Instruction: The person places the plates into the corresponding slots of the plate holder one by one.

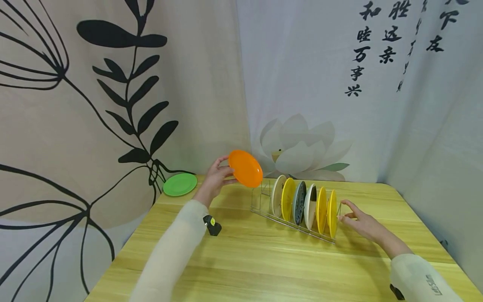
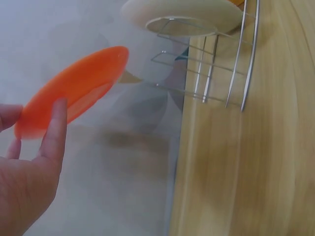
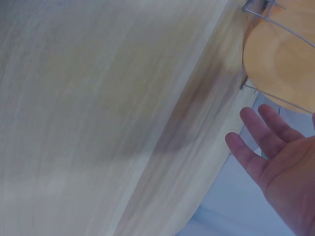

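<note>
My left hand (image 1: 216, 178) pinches an orange plate (image 1: 245, 168) by its edge, tilted in the air to the left of a wire dish rack (image 1: 277, 217). In the left wrist view, the thumb and fingers lie on both sides of the orange plate (image 2: 74, 91). The rack holds several upright plates: a cream plate (image 1: 278, 196), yellow plates (image 1: 288, 199), a dark patterned one (image 1: 299, 203) and a white one with a dark part (image 1: 310, 207). At its right end, my right hand (image 1: 360, 223) holds the end wire by thumb and index finger, other fingers extended.
A green plate (image 1: 180, 184) lies flat at the table's back left corner. The wooden table (image 1: 241, 268) meets a printed cloth backdrop (image 1: 203, 92) behind the rack, with another cloth side at the right. The rack's left end has bare wire slots (image 2: 211, 64).
</note>
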A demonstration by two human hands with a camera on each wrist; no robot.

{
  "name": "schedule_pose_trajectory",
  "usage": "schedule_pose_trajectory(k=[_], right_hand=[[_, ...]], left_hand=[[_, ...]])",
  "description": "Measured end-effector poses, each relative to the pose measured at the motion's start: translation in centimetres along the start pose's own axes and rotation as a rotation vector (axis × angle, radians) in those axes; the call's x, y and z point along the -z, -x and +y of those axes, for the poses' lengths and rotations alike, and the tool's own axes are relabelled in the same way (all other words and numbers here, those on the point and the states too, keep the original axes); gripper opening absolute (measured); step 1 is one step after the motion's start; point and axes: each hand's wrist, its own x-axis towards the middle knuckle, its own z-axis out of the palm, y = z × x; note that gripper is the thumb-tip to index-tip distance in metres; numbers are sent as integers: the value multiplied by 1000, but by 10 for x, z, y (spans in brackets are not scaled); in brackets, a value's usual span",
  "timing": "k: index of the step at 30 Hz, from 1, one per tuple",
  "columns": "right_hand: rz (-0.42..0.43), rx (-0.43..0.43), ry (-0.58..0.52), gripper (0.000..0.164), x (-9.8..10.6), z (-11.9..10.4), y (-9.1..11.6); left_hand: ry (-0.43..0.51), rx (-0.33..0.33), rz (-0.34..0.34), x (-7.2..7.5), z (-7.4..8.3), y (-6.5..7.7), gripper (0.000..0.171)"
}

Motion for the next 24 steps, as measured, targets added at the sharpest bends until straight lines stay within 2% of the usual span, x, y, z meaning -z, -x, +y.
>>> schedule_pose_trajectory(k=[14,24], right_hand=[[2,0,0,77,-1,1,0],[8,13,-7,75,-1,1,-1]], left_hand=[[-82,46,-49,-32,-11,-7,58],[-135,70,-57,-46,-21,-10,54]])
